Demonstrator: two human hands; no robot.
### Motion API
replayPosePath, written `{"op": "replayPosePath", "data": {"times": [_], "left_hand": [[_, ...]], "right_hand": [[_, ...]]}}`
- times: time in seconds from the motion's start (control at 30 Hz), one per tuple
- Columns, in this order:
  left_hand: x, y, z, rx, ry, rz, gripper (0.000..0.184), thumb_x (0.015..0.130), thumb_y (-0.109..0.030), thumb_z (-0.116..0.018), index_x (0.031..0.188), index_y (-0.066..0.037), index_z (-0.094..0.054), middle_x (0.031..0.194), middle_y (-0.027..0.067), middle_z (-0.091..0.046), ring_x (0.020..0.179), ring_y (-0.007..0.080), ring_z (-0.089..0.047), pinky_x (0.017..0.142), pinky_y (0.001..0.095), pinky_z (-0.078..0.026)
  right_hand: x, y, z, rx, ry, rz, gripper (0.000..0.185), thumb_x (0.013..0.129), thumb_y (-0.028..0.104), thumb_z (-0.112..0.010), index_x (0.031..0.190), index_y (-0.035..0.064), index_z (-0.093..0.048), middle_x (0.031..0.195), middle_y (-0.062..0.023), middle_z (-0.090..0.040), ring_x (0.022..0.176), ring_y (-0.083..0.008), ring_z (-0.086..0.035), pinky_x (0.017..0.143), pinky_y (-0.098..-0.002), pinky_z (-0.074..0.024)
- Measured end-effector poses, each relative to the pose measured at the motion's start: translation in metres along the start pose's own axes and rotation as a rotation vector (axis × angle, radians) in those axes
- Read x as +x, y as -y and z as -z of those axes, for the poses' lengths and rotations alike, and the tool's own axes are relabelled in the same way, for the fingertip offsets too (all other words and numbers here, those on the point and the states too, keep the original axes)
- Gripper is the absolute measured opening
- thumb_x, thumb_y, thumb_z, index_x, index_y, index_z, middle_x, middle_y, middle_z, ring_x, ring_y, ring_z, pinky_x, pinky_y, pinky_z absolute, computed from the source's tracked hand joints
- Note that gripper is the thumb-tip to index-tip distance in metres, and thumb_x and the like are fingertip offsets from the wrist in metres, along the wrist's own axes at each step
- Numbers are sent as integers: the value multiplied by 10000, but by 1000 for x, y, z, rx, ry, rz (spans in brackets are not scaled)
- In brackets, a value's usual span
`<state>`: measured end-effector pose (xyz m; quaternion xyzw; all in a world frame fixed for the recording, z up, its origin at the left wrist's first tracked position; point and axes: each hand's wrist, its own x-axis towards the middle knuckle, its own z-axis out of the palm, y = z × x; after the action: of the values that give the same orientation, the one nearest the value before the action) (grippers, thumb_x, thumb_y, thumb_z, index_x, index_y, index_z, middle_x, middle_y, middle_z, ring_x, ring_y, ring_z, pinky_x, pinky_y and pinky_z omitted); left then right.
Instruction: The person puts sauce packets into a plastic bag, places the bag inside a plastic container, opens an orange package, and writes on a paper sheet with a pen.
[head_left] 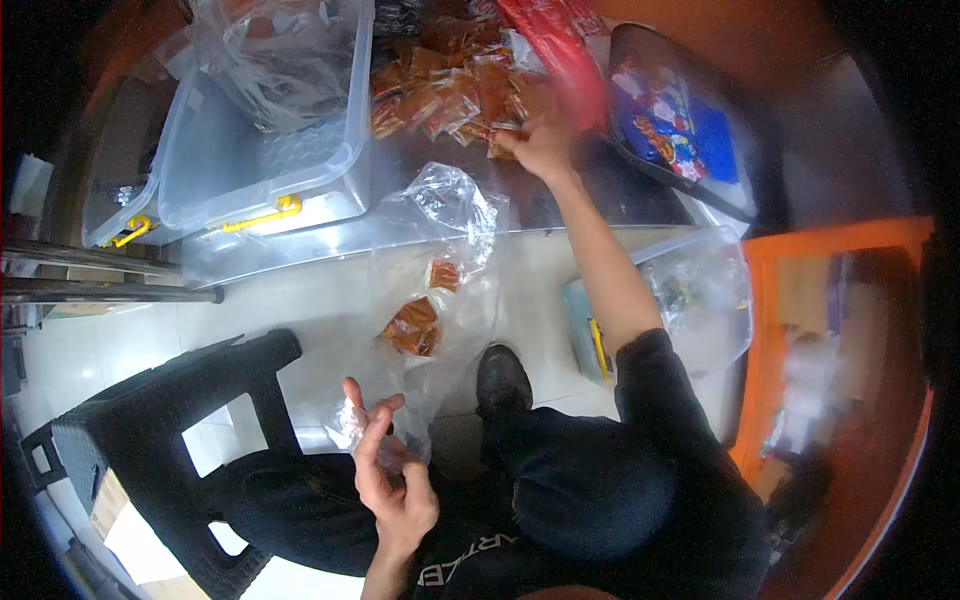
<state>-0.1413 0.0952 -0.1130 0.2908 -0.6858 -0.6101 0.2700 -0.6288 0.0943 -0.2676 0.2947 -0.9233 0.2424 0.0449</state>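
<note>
My left hand (395, 490) is low in the view, its fingers bent around the gathered end of a clear plastic bag (465, 300). The bag stretches from this hand up to the table edge. Inside it lie a larger orange-brown sachet (413, 327) and a smaller one (444, 275). Stretched forward over the table, my right hand (545, 145) is at the near edge of a pile of orange-brown sachets (465, 95). Its thumb points left over the sachets; the other fingers are smeared by motion beside a red plastic bag (565, 60).
A clear bin (265, 195) with yellow latches holds crumpled plastic at the left. Right of the pile stands a dark tray (680, 185) with blue printed packets. Below are another clear bin (700, 300), an orange frame (755, 340) and a black stool (180, 390).
</note>
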Motion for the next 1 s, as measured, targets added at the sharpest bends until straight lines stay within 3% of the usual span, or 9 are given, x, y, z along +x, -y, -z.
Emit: {"op": "replayPosePath", "data": {"times": [0.13,0.23,0.4,0.57,0.6,0.67,0.8,0.9,1.0], "left_hand": [[2,-1,-7,36,34,-6,589,882,118,-440,1439,-72,-450,1599,252,-298,1376,265,-443,865,290,-522],[4,-3,-10,38,66,-4,602,873,131,-426,1437,-76,-453,1583,255,-325,1427,290,-391,873,292,-520],[7,4,-11,65,-28,-63,634,858,128,-419,1456,-81,-423,1616,244,-257,1440,312,-370,878,307,-532],[9,4,-17,33,-117,-98,674,824,62,-440,1485,-59,-378,1665,230,-129,1314,292,-491,820,303,-550],[11,1,-18,82,-147,-114,696,809,56,-454,1492,-39,-364,1674,231,-94,1261,276,-516,742,275,-537],[12,-2,-16,88,-197,-130,697,804,58,-453,1490,-34,-366,1673,231,-104,1262,278,-519,719,256,-517],[10,-6,-15,75,-290,-154,660,820,63,-451,1473,-17,-390,1658,242,-172,1244,271,-536,726,238,-502],[4,-15,-6,133,-250,-112,633,843,61,-456,1468,-26,-405,1653,246,-193,1224,266,-552,764,238,-501],[-11,-24,29,260,82,-37,699,782,140,-409,1462,-22,-406,1661,254,-137,1229,279,-571,810,259,-511]], "right_hand": [[-16,-13,-44,-63,-21,-67,503,738,388,-867,1097,128,-630,1079,-186,-676,1019,-397,-660,891,-521,-509],[-22,-15,-30,220,43,-101,466,805,272,-840,1155,119,-574,1169,-168,-666,1013,-365,-673,828,-499,-548],[-58,76,62,1533,-83,-267,408,917,43,-701,1288,56,-531,1081,-85,-725,956,-188,-694,747,-316,-575],[-105,145,109,1108,728,248,236,935,137,-720,1137,42,-644,994,-38,-724,882,-91,-650,714,-271,-533],[-111,169,130,971,1028,172,244,942,207,-719,1131,67,-653,953,-68,-721,884,-122,-654,759,-310,-526],[-126,181,95,654,1078,532,369,989,391,-622,1135,54,-659,1009,-167,-704,931,-283,-672,837,-391,-514],[-126,168,76,454,999,639,355,1000,374,-601,1134,57,-687,1147,-152,-683,1109,-284,-639,944,-401,-490],[-61,137,96,1064,915,188,290,980,282,-643,1094,18,-686,1067,-124,-720,940,-223,-713,726,-345,-574],[29,53,56,841,41,-25,269,942,197,-678,1086,-31,-681,977,-154,-750,810,-211,-729,692,-322,-564]]}}
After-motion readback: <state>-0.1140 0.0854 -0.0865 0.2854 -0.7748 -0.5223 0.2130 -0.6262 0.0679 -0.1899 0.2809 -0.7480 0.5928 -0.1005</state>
